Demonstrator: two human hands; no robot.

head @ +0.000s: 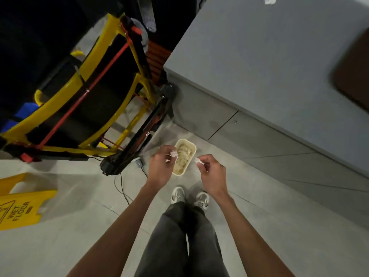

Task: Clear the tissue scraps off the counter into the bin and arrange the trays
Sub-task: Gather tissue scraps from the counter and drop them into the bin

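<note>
Pinching tissue over the bin

Nipping a white scrap between fingertips of the curled left hand, above the bin's left rim; pinching a second scrap in the right hand, just right of the bin. Beyond the bin: grey counter, brown tray on it, stray scrap farthest off.

White tissue scraps pinched above cream floor bin, brown tray on counter
</note>
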